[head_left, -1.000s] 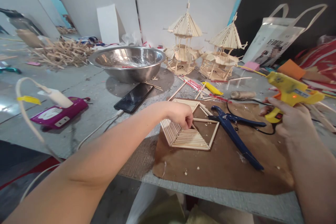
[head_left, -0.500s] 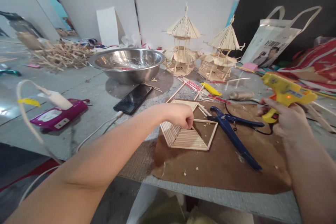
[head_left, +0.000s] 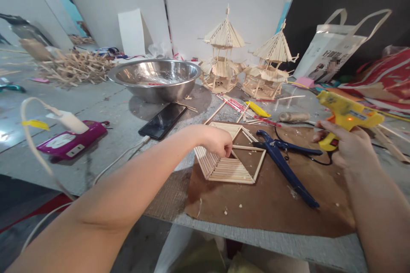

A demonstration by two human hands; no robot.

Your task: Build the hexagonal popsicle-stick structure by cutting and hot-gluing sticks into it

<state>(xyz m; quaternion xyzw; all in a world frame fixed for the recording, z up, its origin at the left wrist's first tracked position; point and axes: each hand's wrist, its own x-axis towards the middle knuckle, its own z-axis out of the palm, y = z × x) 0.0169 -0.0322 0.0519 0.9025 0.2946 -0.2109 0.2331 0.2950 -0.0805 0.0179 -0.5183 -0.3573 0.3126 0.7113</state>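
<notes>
Over the middle of a hexagonal stick frame [head_left: 232,170], my left hand [head_left: 219,140] is closed, fingertips pressed down at the inner edge of its filled part. Whatever they pinch is too small or hidden to make out. Rows of thin wooden sticks fill the frame's left and front sections, while its right section is open. A yellow hot glue gun [head_left: 349,113] with a lit orange light is gripped in my right hand [head_left: 355,145], held up at the right. Blue-handled cutters [head_left: 282,166] lie between my hands on a brown sheet [head_left: 256,213].
Two stick pagodas [head_left: 224,51] stand at the back, beside a steel bowl [head_left: 155,79]. A phone [head_left: 163,120] lies left of the frame. Further left are a purple power strip [head_left: 75,140] with a cable and a heap of sticks [head_left: 78,66]. A white bag [head_left: 333,51] stands back right.
My left hand has shifted slightly left over the frame, fingers still pressed together. The glue gun in my right hand has moved a little to the left.
</notes>
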